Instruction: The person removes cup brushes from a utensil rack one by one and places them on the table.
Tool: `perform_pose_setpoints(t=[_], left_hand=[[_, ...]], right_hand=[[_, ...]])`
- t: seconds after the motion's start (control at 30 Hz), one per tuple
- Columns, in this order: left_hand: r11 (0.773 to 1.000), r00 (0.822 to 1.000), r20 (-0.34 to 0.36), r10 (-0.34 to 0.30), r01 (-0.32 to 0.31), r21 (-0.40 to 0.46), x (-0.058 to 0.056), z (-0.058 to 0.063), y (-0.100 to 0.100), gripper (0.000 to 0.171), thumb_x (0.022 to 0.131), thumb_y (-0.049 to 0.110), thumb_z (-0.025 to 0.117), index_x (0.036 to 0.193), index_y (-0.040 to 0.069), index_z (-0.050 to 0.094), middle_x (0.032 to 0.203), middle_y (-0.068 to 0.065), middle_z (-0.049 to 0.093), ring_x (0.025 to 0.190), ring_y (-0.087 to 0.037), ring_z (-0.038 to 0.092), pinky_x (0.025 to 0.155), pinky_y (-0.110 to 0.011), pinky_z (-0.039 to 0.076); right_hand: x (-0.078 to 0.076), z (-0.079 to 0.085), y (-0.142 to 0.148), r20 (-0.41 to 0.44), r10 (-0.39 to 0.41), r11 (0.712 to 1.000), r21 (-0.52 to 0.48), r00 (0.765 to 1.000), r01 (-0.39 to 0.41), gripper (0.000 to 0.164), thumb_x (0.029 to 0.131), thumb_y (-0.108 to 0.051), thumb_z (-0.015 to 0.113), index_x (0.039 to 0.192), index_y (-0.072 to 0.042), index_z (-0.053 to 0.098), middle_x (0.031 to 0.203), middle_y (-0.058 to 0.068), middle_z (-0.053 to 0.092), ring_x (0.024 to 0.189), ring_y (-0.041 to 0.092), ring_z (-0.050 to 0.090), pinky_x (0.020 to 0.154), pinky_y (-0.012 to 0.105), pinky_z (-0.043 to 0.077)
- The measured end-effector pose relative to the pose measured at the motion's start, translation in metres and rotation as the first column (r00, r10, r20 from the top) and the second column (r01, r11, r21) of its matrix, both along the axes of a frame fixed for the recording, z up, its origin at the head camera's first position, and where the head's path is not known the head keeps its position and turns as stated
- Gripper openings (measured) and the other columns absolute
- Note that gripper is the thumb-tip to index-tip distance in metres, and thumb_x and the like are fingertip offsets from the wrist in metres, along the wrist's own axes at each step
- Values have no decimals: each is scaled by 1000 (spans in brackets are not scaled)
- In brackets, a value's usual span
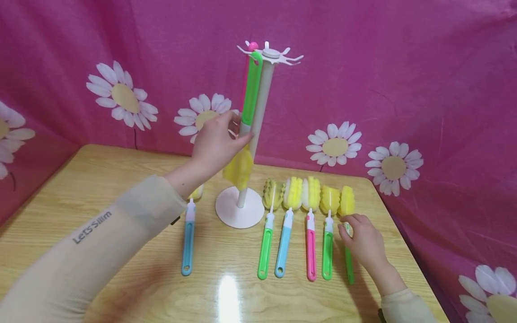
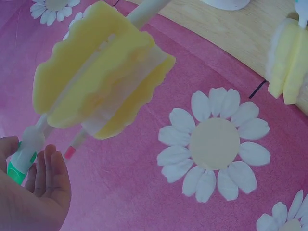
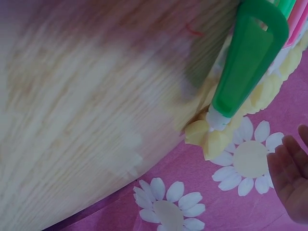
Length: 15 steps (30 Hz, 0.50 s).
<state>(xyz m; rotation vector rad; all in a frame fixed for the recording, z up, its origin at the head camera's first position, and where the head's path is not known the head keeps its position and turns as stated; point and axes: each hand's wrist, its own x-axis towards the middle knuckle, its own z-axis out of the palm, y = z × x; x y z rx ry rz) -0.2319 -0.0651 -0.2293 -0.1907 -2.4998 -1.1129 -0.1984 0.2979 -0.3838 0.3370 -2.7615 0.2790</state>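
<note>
My left hand (image 1: 220,139) is up at the white stand (image 1: 264,98), thumb and fingers around the pale neck of a green-handled sponge brush (image 1: 252,89). This brush is upright, handle top at the stand's hooks and yellow wavy sponge (image 2: 101,72) below. A pink handle with a round pink end (image 1: 252,46) shows behind it on the rack. My right hand (image 1: 365,237) is low over the table, fingers loosely bent beside the rightmost green-handled sponge brush (image 1: 349,260). In the right wrist view that brush's handle (image 3: 248,62) appears apart from the fingers (image 3: 288,168).
Right of the round base (image 1: 240,220), several sponge brushes lie in a row, among them a blue one (image 1: 284,246) and a pink one (image 1: 310,251). Another blue-handled brush (image 1: 188,246) lies left of the base. A pink flowered cloth (image 1: 335,89) surrounds the wooden table (image 1: 141,278).
</note>
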Motion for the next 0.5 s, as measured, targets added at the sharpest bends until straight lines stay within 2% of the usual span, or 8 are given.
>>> perform_pose_setpoints(t=[0.17,0.33,0.5], left_hand=[[1000,999,-40,-10,9,-12,0,-2,0,26,85,26,68,102,8,62,93,-7,70,83,-20,66,71,-33,51],[1000,996,-83,-17,18,17,1,0,-3,24,84,24,69,100,7,64,89,-7,70,79,-20,66,70,-32,51],[998,996,-86,-26,30,47,7,1,-10,25,83,22,70,101,6,64,91,-7,67,78,-20,64,71,-31,52]], right_hand=[[-1,-2,2,-6,-11,1000,-6,1000,11,19,84,-17,65,97,-3,67,100,15,66,96,33,59,66,51,51],[-1,-4,4,-9,-16,1000,-11,1000,16,19,84,-17,66,96,-4,68,99,15,66,95,33,59,66,51,51],[-1,-4,5,-1,-25,1000,-12,1000,25,18,84,-17,66,96,-4,68,99,15,66,96,33,59,68,52,51]])
